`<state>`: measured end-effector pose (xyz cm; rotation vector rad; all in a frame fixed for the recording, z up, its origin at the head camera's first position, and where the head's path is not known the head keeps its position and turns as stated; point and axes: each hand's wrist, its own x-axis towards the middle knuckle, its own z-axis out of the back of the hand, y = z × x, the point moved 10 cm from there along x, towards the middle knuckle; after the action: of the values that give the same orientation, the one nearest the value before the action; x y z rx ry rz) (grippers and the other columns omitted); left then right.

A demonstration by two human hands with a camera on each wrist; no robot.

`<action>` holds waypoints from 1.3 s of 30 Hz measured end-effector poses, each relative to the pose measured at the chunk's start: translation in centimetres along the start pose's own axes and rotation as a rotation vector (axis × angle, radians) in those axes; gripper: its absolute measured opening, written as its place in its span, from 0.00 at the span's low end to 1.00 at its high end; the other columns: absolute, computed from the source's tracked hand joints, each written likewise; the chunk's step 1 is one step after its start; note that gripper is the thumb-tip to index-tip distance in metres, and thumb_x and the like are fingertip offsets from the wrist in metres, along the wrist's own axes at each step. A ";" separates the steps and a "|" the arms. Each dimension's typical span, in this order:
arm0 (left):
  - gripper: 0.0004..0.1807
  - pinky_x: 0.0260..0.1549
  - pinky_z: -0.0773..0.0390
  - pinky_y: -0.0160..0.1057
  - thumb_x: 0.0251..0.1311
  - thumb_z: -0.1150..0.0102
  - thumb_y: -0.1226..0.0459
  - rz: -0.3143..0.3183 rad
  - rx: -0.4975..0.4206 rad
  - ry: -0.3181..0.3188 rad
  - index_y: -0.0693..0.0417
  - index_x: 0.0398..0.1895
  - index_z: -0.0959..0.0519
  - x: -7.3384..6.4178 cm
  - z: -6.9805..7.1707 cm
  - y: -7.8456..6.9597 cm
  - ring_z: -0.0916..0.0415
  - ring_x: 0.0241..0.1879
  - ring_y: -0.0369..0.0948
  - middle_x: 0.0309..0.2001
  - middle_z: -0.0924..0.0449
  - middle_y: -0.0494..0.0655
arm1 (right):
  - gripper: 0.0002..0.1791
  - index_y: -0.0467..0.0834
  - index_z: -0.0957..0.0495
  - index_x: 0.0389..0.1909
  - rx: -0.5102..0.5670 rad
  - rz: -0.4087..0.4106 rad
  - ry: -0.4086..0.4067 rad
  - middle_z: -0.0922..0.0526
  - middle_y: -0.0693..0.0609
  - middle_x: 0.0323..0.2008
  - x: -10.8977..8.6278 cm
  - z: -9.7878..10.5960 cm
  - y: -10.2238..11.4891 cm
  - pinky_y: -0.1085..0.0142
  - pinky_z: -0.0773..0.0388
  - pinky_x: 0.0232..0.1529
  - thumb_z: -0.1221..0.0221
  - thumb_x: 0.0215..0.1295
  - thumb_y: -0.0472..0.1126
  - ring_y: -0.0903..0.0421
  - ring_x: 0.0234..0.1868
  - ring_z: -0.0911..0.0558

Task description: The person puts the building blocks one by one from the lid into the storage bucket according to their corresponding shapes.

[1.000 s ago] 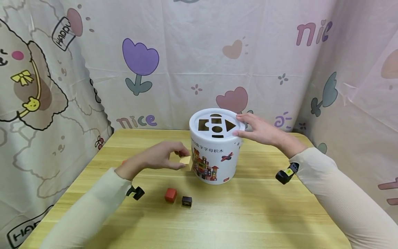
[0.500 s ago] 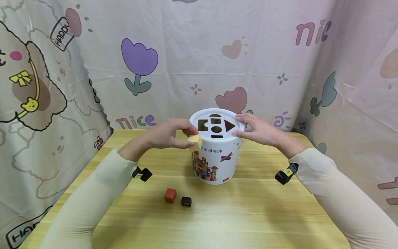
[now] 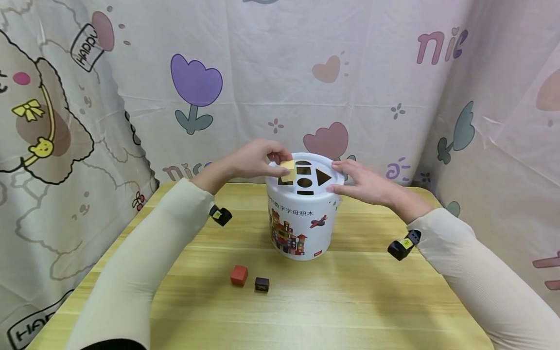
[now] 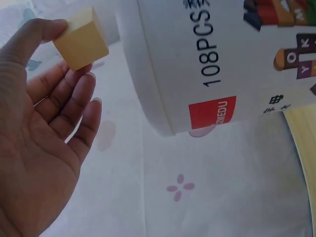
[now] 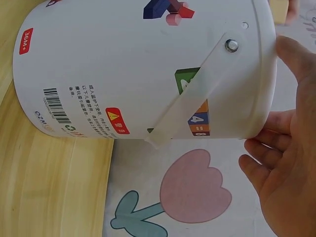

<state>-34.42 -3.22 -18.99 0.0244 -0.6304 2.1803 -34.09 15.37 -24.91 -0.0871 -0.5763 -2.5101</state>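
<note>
My left hand (image 3: 261, 159) pinches a pale yellow cube block (image 3: 288, 170) between thumb and fingertips. In the head view the block overlaps the left cutout of the white lid (image 3: 321, 191). The lid, with several shaped openings, covers a white printed bucket (image 3: 302, 221) standing upright on the table. From the left wrist, the cube (image 4: 83, 40) shows plain faces, with the bucket close beside it. My right hand (image 3: 365, 182) rests on the lid's right rim, thumb and forefinger spread. Its thumb (image 5: 294, 54) touches the rim in the right wrist view, the other fingers relaxed below.
A red block (image 3: 239, 275) and a small black block (image 3: 262, 284) lie on the wooden table (image 3: 372, 301) in front of the bucket. A clear plastic handle (image 5: 197, 89) hangs along the bucket's side. Patterned cloth (image 3: 262, 73) surrounds the table's back and sides.
My left hand has lifted the yellow block from beside the bucket, up and right, to over the lid. The right hand stays on the rim; the bucket has not moved.
</note>
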 end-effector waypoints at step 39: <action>0.14 0.42 0.28 0.36 0.60 0.35 0.57 0.150 0.164 0.387 0.55 0.45 0.20 8.7 -3.3 2.4 0.29 0.40 0.41 0.39 0.23 0.47 | 0.46 0.42 0.40 0.74 -0.009 -0.023 0.004 0.38 0.46 0.71 0.0 -0.1 -0.3 0.45 0.37 0.65 0.45 0.64 0.68 0.45 0.70 0.38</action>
<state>-41.15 3.35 -20.94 -0.3603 -0.2387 2.2896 -34.27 15.57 -25.11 -0.0790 -0.5669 -2.5350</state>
